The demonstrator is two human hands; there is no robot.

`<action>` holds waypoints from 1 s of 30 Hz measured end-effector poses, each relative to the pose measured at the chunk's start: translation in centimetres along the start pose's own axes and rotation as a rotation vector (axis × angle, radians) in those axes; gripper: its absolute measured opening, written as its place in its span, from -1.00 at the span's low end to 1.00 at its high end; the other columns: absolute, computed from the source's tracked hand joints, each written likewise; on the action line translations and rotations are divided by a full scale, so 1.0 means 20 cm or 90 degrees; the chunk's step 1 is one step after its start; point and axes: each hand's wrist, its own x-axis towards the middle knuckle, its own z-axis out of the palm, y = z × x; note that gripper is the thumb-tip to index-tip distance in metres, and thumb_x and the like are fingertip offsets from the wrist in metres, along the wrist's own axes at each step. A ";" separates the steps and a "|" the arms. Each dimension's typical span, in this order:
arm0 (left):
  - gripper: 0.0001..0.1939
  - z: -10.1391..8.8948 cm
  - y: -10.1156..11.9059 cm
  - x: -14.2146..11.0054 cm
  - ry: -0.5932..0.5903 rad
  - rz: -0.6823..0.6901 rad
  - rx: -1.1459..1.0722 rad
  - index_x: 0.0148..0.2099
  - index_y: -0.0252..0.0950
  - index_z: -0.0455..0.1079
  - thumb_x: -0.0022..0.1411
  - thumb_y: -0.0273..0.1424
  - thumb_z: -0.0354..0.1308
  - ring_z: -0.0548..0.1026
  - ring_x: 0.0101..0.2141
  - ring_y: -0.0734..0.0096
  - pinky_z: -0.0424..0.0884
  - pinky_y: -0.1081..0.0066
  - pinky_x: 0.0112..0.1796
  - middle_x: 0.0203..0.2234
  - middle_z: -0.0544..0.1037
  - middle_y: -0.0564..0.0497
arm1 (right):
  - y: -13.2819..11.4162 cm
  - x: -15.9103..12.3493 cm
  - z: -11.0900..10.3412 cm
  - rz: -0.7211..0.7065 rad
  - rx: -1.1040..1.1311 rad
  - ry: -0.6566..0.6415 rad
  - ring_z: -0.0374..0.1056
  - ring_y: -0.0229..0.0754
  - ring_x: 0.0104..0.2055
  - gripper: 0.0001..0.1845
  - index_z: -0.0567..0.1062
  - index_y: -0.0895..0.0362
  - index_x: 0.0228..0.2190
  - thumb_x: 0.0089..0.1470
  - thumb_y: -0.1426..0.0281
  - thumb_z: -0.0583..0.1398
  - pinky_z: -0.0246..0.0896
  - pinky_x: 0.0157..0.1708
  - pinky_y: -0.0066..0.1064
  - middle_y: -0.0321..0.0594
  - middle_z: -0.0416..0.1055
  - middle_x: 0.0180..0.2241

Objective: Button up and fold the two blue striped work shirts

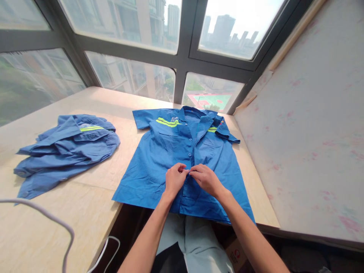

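Observation:
A blue short-sleeved work shirt (159, 163) lies front side up, its collar toward the window and its hem over the table's near edge. Yellow-green stripes cross its chest. The upper front hangs apart, with several buttons showing along one edge. My left hand (175, 179) pinches the front placket low on the shirt, fingers closed. Right beside it, my right hand (205, 178) pinches the other front edge, its fingertips meeting those of the left. Whatever small part sits between the fingertips is hidden.
A second blue work garment (71, 148) lies crumpled on the table (125, 102) at the left. A grey cable (51, 216) curves over the near left corner. Windows (136, 72) rise behind, and a papered wall (307, 132) stands at the right.

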 end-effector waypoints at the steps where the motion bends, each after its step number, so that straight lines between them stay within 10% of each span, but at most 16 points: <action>1: -0.84 -0.01 0.00 0.00 -0.001 -0.004 -0.004 -0.17 -0.29 0.54 0.15 -0.47 0.27 0.57 -0.32 0.36 0.39 0.40 -0.23 -0.37 0.63 -0.01 | 0.00 0.00 0.02 -0.002 0.008 0.007 0.35 -0.13 -0.18 -0.75 0.56 0.12 -0.21 0.30 0.49 0.07 0.30 -0.17 -0.29 -0.13 0.51 -0.19; 17: -0.83 0.01 -0.06 -0.06 -0.057 0.089 -0.024 -0.15 -0.24 0.55 0.22 -0.35 0.23 0.58 -0.31 0.36 0.44 0.42 -0.24 -0.27 0.65 0.01 | 0.02 -0.05 0.08 0.086 0.139 0.054 0.33 -0.05 0.11 -0.82 0.43 0.11 -0.19 0.18 0.54 0.11 0.35 0.04 -0.18 0.00 0.32 0.08; 30: -0.87 -0.01 -0.07 -0.04 -0.127 0.169 0.031 -0.28 -0.24 0.60 0.23 -0.47 0.21 0.55 -0.16 0.33 0.44 0.42 -0.19 -0.24 0.62 -0.04 | 0.00 -0.10 0.08 0.099 0.108 0.074 0.41 -0.17 -0.16 -0.83 0.52 0.11 -0.28 0.25 0.48 0.11 0.42 -0.14 -0.27 0.00 0.31 0.10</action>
